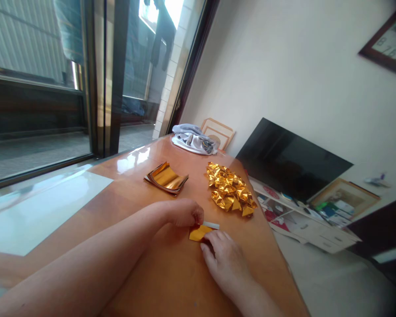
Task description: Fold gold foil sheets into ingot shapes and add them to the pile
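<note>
A small sheet of gold foil paper (198,234), partly folded, lies on the brown table between my hands. Along its far edge shows a pale, whitish strip (211,225). My left hand (188,212) is closed at the paper's far left corner, its fingers curled in and its fingertips partly hidden. From the near right side my right hand (222,255) grips the paper's edge, with fingers bent over it and the thumb close by. Beyond my left hand sits a stack of curled gold foil sheets (166,177). Farther right is a heap of folded gold foil pieces (231,189).
A bundle of grey and white cloth (193,138) rests at the table's (165,273) far end, near a leaning frame (218,132). Glass sliding doors (99,79) stand on the left. To the right are a television (293,158) and a white cabinet (330,235).
</note>
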The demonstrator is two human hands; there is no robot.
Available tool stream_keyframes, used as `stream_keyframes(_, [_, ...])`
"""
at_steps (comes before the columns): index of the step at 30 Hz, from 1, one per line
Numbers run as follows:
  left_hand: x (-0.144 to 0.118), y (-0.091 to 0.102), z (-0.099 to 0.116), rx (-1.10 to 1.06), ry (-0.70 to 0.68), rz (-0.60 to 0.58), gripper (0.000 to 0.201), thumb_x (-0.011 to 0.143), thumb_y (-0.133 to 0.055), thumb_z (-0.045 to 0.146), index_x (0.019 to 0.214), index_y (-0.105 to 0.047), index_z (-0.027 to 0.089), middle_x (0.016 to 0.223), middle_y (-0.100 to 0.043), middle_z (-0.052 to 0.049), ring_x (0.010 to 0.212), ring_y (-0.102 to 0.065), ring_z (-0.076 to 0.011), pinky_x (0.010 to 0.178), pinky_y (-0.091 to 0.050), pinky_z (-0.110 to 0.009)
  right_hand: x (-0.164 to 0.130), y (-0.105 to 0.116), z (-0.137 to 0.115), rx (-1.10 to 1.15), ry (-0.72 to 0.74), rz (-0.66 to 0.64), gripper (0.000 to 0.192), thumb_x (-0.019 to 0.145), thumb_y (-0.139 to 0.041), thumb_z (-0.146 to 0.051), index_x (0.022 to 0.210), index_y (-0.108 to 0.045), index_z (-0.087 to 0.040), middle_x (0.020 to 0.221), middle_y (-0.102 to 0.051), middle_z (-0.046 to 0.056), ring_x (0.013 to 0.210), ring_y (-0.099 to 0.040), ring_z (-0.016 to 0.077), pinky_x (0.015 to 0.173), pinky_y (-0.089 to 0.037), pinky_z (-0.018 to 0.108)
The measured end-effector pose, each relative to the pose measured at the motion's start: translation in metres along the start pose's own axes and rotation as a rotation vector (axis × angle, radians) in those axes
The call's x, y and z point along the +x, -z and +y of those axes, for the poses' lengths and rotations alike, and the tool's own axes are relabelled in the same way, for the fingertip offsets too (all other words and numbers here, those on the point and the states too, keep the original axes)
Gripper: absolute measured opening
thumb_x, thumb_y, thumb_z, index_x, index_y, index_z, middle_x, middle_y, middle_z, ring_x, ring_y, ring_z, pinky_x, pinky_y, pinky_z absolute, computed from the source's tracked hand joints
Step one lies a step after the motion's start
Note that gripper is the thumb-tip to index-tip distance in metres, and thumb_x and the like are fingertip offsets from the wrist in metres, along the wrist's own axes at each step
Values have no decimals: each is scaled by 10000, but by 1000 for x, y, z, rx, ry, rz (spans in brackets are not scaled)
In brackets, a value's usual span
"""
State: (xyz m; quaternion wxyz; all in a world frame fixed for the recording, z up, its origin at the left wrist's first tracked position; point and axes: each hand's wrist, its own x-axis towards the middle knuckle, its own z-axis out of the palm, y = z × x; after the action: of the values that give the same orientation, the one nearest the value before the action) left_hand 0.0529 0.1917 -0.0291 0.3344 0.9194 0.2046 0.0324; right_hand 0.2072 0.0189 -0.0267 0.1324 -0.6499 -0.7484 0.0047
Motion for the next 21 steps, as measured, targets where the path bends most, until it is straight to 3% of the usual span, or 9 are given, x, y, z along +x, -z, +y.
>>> stream_keyframes(8, [-6,8,7,28,15,-10,279,715,-578,66,904,-725,210,861,-767,42,740,-654,-122,608,-451,-166,20,13,-19,-232,-24,-176,156,953,-587,-345,989,-676,-223,982,-729,63,923,-680,265,766,-471,355])
stream_keyframes(15, [-12,10,12,67,17,-49,287,662,-653,115,919,-722,223,881,-744,30,735,-646,-147,594,-464,-199,26,12,-16,-227,14,-171,196,978,-559,-356,1040,-704,-238,1013,-727,71,972,-676,261,799,-462,350])
stream_keyframes(21, [-15,9,16,126,-23,-90,340,634,-784,342,948,-736,220,1081,-700,-42,786,-655,-194,635,-507,-261,24,10,-10,-151,-33,-123,194,942,-609,-382,1074,-712,-283,992,-714,49,931,-670,245,766,-439,330])
